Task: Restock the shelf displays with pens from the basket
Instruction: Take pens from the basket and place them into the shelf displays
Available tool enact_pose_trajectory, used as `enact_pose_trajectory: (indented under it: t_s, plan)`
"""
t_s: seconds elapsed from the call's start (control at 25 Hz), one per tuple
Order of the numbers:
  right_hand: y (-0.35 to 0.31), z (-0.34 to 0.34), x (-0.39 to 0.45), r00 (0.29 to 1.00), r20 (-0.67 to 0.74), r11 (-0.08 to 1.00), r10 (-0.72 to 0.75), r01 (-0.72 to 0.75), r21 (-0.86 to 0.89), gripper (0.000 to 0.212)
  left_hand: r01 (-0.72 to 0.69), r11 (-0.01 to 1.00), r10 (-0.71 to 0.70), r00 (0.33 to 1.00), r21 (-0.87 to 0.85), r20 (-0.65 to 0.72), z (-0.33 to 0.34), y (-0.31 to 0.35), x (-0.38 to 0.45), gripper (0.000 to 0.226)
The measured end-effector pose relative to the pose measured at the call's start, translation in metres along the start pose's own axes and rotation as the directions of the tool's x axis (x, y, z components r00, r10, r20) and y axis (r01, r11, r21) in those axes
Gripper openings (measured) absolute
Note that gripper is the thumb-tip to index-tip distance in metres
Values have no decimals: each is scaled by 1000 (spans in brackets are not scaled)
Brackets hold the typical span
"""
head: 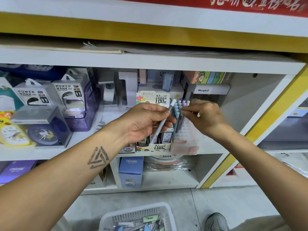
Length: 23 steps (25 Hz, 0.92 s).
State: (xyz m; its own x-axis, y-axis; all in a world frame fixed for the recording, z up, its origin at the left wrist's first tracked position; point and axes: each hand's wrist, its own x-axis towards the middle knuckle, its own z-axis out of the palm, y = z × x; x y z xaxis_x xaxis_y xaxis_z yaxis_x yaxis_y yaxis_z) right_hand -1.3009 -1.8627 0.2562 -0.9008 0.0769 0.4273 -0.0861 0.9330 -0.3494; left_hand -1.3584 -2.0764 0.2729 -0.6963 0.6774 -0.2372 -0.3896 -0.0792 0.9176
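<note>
My left hand (146,122) grips a white pen (160,125) that slants from upper right to lower left, its cap near the display. My right hand (205,115) pinches the top of a pen standing in the clear pen display (185,139) on the middle shelf. Several pastel blue, purple and white pens (179,107) stand upright in that display. On the floor below sits the white basket (133,214) with several pens and small packs inside.
A pencil-lead box display (153,145) stands just left of the pen display. Power bank boxes (66,95) and clocks (41,134) fill the shelf's left. A blue box (130,170) sits on the lower shelf. My shoe (216,221) is beside the basket.
</note>
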Motion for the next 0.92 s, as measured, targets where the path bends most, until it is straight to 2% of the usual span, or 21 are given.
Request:
enact_pose_trajectory:
  t_s: [0.04,0.08,0.12,0.16,0.2,0.24,0.32,0.4,0.44,0.48,0.52,0.6,0.64,0.68,0.76,0.84,0.92]
  plan:
    - [-2,-4,0,996,16,984,93,-95,150,23,-12,1000,12,1000,20,5,2,-1,1,22]
    - [-3,-8,0,979,71,894,190,-203,400,23,-24,999,24,1000,38,12,5,-3,2,22]
    - [-5,-13,0,958,148,724,247,-284,629,23,-36,998,35,999,54,22,8,-5,3,22]
    - [-7,-17,-1,945,209,556,253,-319,767,25,-48,997,46,998,67,36,11,-7,5,22]
    - [-8,-20,-3,942,235,455,238,-322,830,29,-60,995,56,997,77,55,15,-9,7,22]
    - [-8,-22,-5,945,242,402,222,-315,860,31,-71,994,65,995,80,78,18,-11,8,23]
    - [-9,-26,-5,948,222,375,226,-295,879,30,-89,994,81,989,63,128,25,-13,11,22]
    - [-5,-32,-4,948,181,377,260,-273,885,24,-132,986,118,983,99,139,31,-14,16,18]
    - [-2,-37,-2,948,146,395,283,-253,883,20,-193,963,176,979,188,103,33,-13,18,17]
    - [1,-42,-1,945,95,429,312,-230,873,16,-274,898,274,960,343,49,33,-12,21,16]
    - [6,-47,1,939,31,490,343,-207,847,12,-339,774,396,918,535,8,32,-11,24,15]
    - [15,-52,4,917,-121,692,379,-194,695,10,-358,426,581,812,831,52,26,-10,28,20]
    - [19,-51,5,913,-189,808,363,-207,551,10,-335,281,597,795,899,109,22,-11,29,24]
    - [22,-48,5,920,-234,903,316,-215,372,11,-315,183,569,807,931,161,19,-13,31,31]
    - [24,-37,3,948,-258,982,185,-172,75,14,-303,73,459,856,950,238,15,-20,34,44]
    - [24,-27,1,964,-252,996,80,-88,-23,15,-318,-19,372,877,948,302,14,-27,38,52]
    - [26,-20,2,969,-247,998,8,-22,-55,13,-321,-64,336,884,945,324,13,-31,41,56]
